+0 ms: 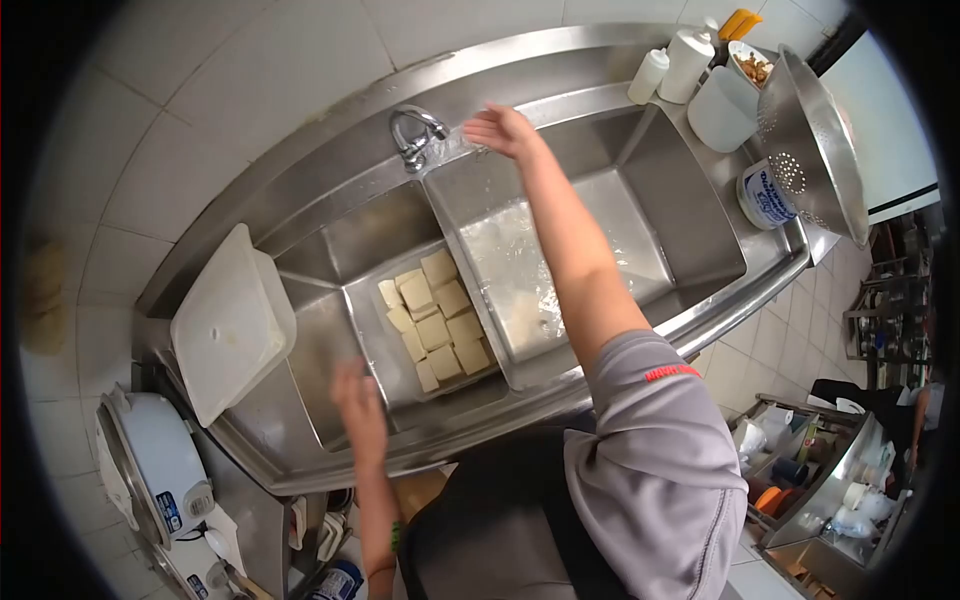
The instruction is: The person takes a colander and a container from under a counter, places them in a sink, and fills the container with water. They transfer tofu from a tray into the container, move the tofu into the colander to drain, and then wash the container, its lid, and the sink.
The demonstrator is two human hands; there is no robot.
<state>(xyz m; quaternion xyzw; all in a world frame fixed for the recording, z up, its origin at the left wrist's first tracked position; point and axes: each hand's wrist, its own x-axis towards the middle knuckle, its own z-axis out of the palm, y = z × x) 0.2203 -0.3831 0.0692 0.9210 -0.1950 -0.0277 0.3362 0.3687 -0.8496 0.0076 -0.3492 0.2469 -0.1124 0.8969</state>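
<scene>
My right hand [503, 130] is stretched out beside the chrome faucet [412, 140], fingers extended and holding nothing; a small gap seems to separate it from the spout. Below that arm lies the right basin [625, 215] of a steel double sink, its floor wet and shiny. Several pale, square blocks that look like tofu [433, 330] lie in rows on the floor of the left basin [310, 350]. Over the front left part of this basin is my left hand [360, 405], smeared by motion, so its fingers cannot be made out. It is apart from the blocks.
A white plastic lid or tub [235, 325] rests on the sink's left end, near a rice cooker [160, 465]. At the right end stand white bottles [687, 65], a white container [722, 110], a labelled tub [765, 195] and a tilted steel colander [815, 145]. Shelving [820, 480] is behind right.
</scene>
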